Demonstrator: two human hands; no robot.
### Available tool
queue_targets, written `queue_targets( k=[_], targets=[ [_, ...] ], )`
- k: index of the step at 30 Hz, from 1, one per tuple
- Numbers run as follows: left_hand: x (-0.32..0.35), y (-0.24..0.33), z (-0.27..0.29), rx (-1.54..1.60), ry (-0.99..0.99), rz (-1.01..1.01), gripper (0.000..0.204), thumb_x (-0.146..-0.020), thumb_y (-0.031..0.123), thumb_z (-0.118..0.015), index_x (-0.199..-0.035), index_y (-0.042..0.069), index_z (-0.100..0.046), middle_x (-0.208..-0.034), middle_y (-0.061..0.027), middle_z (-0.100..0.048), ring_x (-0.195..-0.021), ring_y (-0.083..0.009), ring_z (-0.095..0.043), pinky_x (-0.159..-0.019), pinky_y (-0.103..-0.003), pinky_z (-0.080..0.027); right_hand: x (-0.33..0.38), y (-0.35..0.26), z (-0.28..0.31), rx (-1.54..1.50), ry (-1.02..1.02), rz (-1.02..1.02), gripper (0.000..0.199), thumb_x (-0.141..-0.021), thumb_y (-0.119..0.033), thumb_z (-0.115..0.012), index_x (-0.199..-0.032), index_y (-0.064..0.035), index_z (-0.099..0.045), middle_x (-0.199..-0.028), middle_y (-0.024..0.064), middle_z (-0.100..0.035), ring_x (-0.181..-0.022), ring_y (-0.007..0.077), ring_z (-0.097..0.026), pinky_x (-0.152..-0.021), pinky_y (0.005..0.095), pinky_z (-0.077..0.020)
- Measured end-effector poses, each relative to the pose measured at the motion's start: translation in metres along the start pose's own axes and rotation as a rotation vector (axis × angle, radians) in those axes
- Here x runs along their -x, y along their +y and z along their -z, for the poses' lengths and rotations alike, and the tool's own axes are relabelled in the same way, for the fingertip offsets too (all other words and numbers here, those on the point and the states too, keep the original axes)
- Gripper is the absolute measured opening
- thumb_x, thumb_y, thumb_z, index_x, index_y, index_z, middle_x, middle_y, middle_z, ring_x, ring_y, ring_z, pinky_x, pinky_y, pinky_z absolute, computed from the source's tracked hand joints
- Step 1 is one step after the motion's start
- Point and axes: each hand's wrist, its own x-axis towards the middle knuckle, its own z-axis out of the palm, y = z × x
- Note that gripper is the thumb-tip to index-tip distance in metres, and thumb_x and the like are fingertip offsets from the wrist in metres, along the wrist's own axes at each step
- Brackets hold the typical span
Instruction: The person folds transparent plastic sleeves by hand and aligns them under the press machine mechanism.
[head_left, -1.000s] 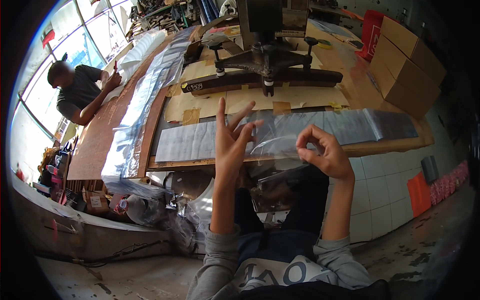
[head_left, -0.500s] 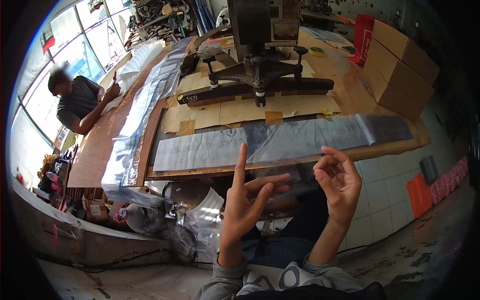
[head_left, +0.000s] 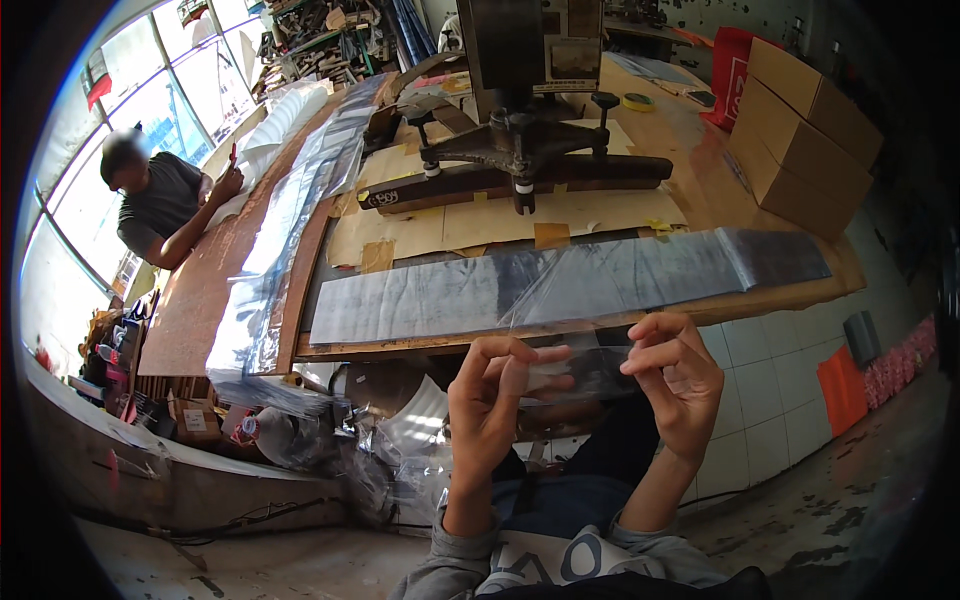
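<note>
Clear film (head_left: 592, 374) is the thing in play rn, held up in the air just off the front edge of the tabletop (head_left: 705, 160) and roughly above the lap. Left hand (head_left: 485, 408) looks to have it nipped between thumb and forefinger, with the other fingers stretched out behind it. Right hand (head_left: 682, 392) is curled in at the opposite side, fingertips drawn together on the edge, so I'd call that a pinch too. Film's so see-through I can't tell how far it runs, or whether it's joined to anything.

As for how far along: one long plastic strip (head_left: 420, 306) is already laid out pretty flat along the front edge, a few creases, crease-like band near its right end. Neither hand is on it. The machine (head_left: 515, 155) stands behind it, bar well apart from the strip. So the strip's in place, but the film isn't set down yet, and that's the bit I'd count as unfinished. Shiny sheets (head_left: 262, 300) lie off to the left, ends hanging over the edge; no clue if those are finished or waiting.
</note>
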Motion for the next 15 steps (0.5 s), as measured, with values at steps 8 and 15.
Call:
queue_targets(
  k=[8, 15],
  targets=[
    [-0.004, -0.010, 0.001, 0.076, 0.065, -0.076, 0.011, -0.097, 0.007, -0.035, -0.095, 0.000, -0.043, -0.104, -0.0239, -0.060, -0.090, -0.0265, -0.064, -0.072, -0.029, -0.054, -0.001, -0.008, 0.001, -0.095, -0.081, -0.171, 0.018, -0.081, 0.008, -0.047, -0.086, 0.0034, -0.064, -0.091, 0.0104, -0.059, -0.078, 0.0127, -0.058, -0.070, 0.0218, -0.0475],
    [-0.001, -0.010, 0.005, 0.036, 0.111, -0.094, 0.014, -0.096, 0.010, -0.037, -0.105, -0.001, -0.039, -0.101, -0.0198, -0.061, -0.090, -0.0199, -0.062, -0.079, -0.027, -0.049, 0.001, -0.004, 0.000, -0.161, -0.018, -0.123, 0.018, -0.083, 0.006, -0.046, -0.094, 0.0062, -0.061, -0.093, 0.0122, -0.057, -0.078, 0.0135, -0.057, -0.071, 0.0241, -0.0486]
  ],
)
